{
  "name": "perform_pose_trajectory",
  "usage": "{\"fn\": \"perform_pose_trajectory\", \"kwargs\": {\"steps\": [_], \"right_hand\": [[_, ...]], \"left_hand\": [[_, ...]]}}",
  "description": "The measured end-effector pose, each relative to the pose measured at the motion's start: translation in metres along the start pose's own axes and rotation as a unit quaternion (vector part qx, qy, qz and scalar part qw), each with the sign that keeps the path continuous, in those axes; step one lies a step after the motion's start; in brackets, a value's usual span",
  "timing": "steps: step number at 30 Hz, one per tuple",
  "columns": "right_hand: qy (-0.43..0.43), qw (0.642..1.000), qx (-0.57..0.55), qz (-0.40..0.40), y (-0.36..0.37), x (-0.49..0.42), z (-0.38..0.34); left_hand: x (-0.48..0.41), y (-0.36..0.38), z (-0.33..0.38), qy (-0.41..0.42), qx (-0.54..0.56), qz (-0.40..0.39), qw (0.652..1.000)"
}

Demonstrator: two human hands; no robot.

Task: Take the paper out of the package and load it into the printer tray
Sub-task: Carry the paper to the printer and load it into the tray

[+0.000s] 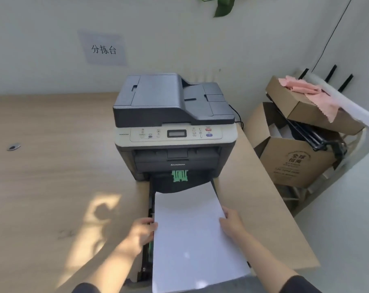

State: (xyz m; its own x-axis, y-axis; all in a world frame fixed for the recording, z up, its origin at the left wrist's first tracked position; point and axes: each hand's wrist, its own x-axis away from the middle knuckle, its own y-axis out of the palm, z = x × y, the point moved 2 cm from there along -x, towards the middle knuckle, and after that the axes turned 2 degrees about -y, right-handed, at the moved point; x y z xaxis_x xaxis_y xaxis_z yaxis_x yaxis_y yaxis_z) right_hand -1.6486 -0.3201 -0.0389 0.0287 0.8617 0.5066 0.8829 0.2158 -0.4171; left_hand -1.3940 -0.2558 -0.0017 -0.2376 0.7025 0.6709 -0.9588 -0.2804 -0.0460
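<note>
A stack of white paper (192,233) lies over the pulled-out black printer tray (150,199), its far edge near the printer's mouth. My left hand (142,231) grips the stack's left edge and my right hand (232,222) holds its right edge. The grey printer (173,123) stands on the wooden table, with a green paper guide (180,175) showing inside the tray. The paper package is not in view.
The wooden table (52,166) stretches to the left and ends just right of the printer. Open cardboard boxes (295,157) with pink cloth (306,89) and black parts stand on the floor at the right. A wall with a sign (103,49) is behind.
</note>
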Motion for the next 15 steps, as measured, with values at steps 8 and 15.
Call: {"fn": "perform_pose_trajectory", "kwargs": {"steps": [8,15], "right_hand": [[0.026,0.999,0.02,0.01,0.007,-0.03,-0.015],[0.0,0.999,0.046,0.01,0.016,-0.049,-0.028]], "left_hand": [[-0.023,0.006,0.005,-0.057,-0.094,-0.014,0.994],[-0.032,0.008,0.005,-0.041,-0.123,-0.004,0.991]]}}
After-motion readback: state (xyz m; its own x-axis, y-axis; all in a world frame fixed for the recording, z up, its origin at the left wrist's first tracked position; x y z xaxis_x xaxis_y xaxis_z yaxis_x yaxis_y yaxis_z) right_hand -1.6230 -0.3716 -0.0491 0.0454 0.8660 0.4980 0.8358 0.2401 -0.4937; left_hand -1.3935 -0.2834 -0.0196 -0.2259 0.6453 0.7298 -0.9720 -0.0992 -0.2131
